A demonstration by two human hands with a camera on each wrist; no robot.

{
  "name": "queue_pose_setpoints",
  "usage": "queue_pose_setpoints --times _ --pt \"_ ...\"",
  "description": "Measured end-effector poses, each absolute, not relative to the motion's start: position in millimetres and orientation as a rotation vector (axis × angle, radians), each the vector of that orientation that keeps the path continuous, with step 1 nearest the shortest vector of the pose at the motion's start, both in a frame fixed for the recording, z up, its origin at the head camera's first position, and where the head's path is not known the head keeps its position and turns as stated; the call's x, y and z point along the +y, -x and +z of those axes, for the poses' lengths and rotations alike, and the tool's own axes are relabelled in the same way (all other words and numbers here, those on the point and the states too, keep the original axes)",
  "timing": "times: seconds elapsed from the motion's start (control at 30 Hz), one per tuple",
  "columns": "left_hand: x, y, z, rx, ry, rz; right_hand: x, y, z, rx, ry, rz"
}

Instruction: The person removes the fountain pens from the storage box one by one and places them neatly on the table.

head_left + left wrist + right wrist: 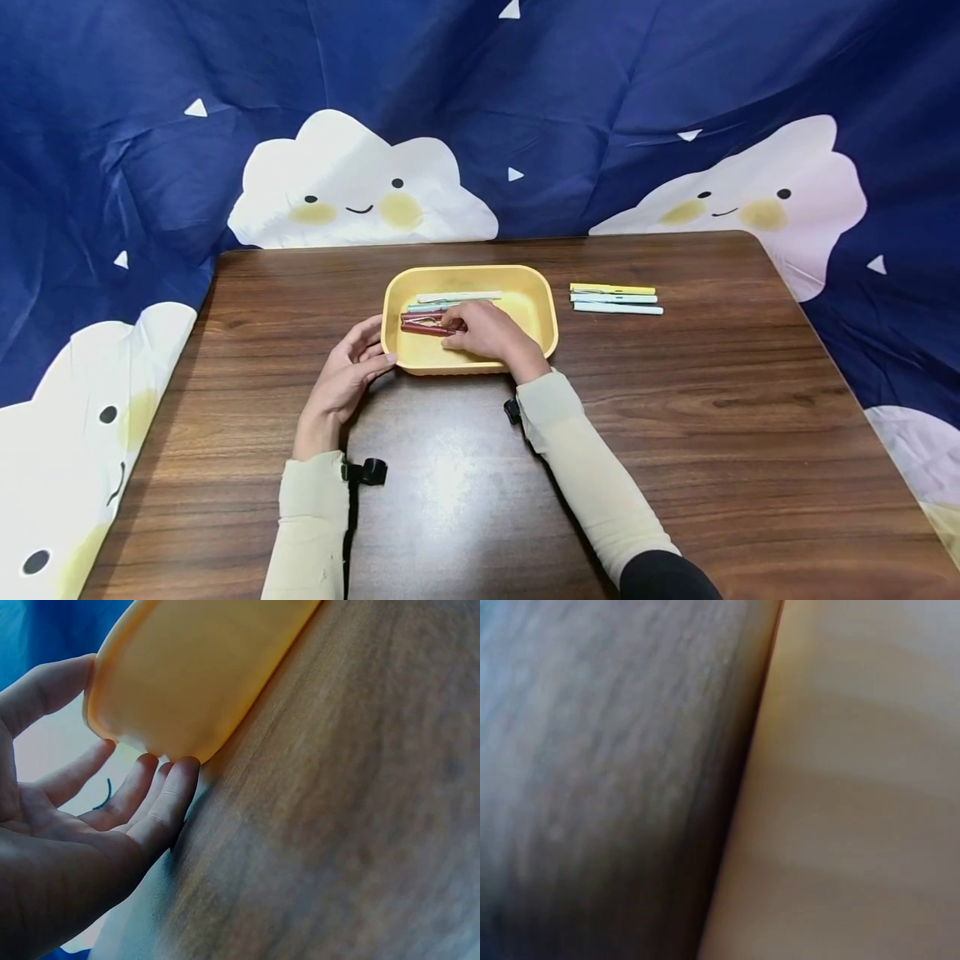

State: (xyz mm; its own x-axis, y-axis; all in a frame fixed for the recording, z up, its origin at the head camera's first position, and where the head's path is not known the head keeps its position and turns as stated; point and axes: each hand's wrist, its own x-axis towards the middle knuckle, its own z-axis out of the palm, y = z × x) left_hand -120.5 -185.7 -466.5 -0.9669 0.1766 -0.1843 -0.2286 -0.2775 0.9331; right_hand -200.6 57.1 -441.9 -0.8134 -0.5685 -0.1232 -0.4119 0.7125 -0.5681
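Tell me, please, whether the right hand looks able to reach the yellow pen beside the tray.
Probably yes: the yellow pen lies uncovered on the table; the right hand need only rise over the tray rim.

Red pens point(422, 330) partly hidden under right hand point(487, 331), left sleeve point(311, 521) cropped, right wrist view blurred

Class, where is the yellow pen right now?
In the head view, the yellow pen lies on the table, right of the yellow tray, just beyond two pale pens.
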Motion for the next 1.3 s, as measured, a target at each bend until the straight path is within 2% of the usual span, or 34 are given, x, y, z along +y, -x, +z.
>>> queue_pose_setpoints --times 0.53,1.3 --pt "-183.8 121.5 -466.5 1.706 0.069 2.328 60.2 197.3 -439.0 2.612 0.724 -0.725" --pt "-185.0 119.9 -465.3 1.715 0.063 2.336 65.8 198.5 -436.4 2.533 0.773 -0.922"
